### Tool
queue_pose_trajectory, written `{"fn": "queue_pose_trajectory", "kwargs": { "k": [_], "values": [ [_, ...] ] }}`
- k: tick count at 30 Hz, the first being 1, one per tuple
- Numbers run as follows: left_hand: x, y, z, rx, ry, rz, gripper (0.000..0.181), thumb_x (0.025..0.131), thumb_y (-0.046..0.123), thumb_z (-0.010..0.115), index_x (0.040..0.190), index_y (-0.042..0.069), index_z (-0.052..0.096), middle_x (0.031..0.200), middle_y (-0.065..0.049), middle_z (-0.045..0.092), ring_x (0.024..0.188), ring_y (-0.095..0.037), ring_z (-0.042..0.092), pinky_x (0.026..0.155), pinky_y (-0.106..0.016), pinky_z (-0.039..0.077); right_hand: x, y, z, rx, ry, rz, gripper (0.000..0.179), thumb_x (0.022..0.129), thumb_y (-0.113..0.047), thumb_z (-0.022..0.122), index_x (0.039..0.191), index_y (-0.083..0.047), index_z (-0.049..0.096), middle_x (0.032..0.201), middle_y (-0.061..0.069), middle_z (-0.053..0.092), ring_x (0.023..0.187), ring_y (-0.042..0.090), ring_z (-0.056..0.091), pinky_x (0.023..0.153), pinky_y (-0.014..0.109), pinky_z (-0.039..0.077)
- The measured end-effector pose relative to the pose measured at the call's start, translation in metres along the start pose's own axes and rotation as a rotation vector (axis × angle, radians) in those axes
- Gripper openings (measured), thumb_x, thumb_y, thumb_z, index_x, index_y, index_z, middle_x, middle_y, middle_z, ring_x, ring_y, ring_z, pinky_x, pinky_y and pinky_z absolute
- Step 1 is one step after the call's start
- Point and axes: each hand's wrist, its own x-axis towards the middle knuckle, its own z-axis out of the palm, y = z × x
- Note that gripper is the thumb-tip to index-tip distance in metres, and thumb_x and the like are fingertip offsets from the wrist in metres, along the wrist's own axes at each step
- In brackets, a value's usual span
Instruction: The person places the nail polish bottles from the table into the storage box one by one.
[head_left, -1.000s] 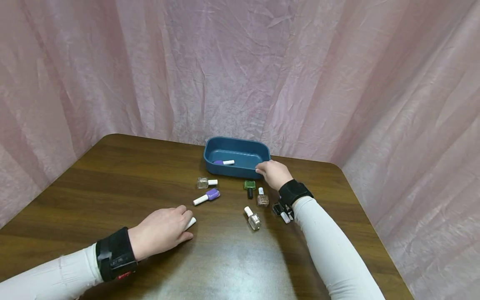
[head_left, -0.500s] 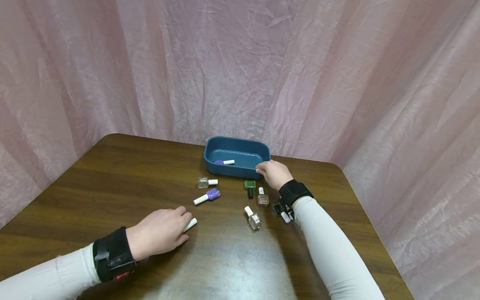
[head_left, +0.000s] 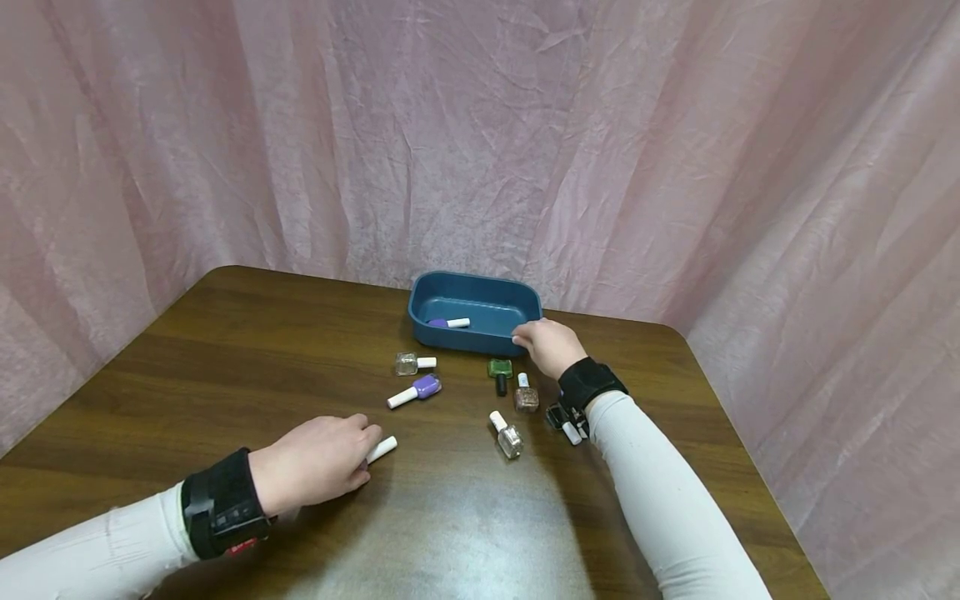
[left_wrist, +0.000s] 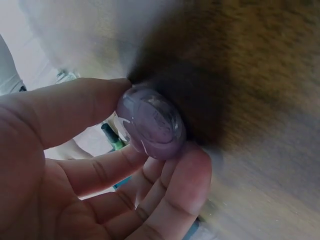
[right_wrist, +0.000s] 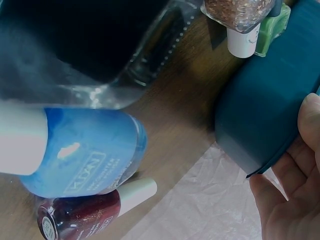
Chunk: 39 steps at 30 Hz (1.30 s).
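My left hand (head_left: 318,461) is low over the table at front left, pinching a nail polish bottle between thumb and fingers. Its white cap (head_left: 382,450) sticks out to the right in the head view, while the left wrist view looks at the rounded, pale mauve bottle base (left_wrist: 152,125). At the back, my right hand (head_left: 551,348) grips the near right corner of a blue rectangular bin (head_left: 468,340), with the thumb at the rim and fingers along the wall (right_wrist: 260,110). Inside the bin lies a purple nail polish bottle (head_left: 438,323) with a white cap.
Before the bin lie a clear glitter bottle (head_left: 406,364), a purple one (head_left: 427,386), a green one (head_left: 500,368), a brown glitter one (head_left: 527,400) and a silver one (head_left: 511,442). Blue (right_wrist: 95,150) and dark red (right_wrist: 85,215) bottles lie by the right wrist. Pink curtains hang behind.
My left hand has shifted slightly left, its thumb drawing in, and more of the white cap shows. The right hand keeps its place on the bin.
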Motion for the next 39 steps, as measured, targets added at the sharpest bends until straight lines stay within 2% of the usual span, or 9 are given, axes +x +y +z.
{"fn": "queue_pose_trajectory", "kwargs": {
  "k": [6, 17, 26, 39],
  "values": [
    [0.002, -0.001, -0.004, -0.017, -0.019, -0.006, 0.028, 0.088, 0.018, 0.094, 0.095, 0.01, 0.069, 0.081, 0.001, 0.058, 0.065, -0.01, 0.052, 0.059, -0.034, 0.051, 0.001, 0.001, 0.001, -0.002, -0.005, 0.005, 0.02, 0.11, -0.018, 0.068, 0.117, -0.005, 0.082, 0.11, 0.012, 0.082, 0.107, 0.034, 0.077, 0.097, 0.051, 0.059],
    [0.005, -0.002, -0.007, -0.042, -0.002, 0.019, 0.026, 0.087, 0.013, 0.093, 0.095, 0.011, 0.069, 0.078, 0.003, 0.058, 0.064, -0.009, 0.052, 0.06, -0.033, 0.052, 0.002, 0.003, 0.002, 0.001, -0.012, 0.016, 0.021, 0.111, -0.019, 0.068, 0.119, -0.005, 0.083, 0.111, 0.011, 0.082, 0.107, 0.033, 0.077, 0.097, 0.05, 0.059],
    [0.007, -0.002, -0.005, -0.04, 0.078, 0.07, 0.025, 0.086, 0.009, 0.092, 0.091, 0.014, 0.067, 0.076, 0.007, 0.054, 0.064, -0.007, 0.048, 0.058, -0.03, 0.048, 0.003, 0.002, 0.001, -0.004, -0.022, 0.023, 0.022, 0.111, -0.019, 0.068, 0.12, -0.005, 0.082, 0.113, 0.011, 0.082, 0.109, 0.033, 0.077, 0.098, 0.05, 0.058],
    [0.018, 0.0, -0.013, -0.037, 0.149, 0.062, 0.024, 0.087, 0.009, 0.091, 0.094, 0.011, 0.069, 0.077, 0.007, 0.056, 0.065, -0.008, 0.048, 0.058, -0.028, 0.046, 0.002, 0.001, 0.001, 0.01, -0.03, 0.029, 0.023, 0.111, -0.019, 0.067, 0.121, -0.005, 0.082, 0.113, 0.012, 0.082, 0.109, 0.033, 0.077, 0.099, 0.05, 0.059]
  ]
}}
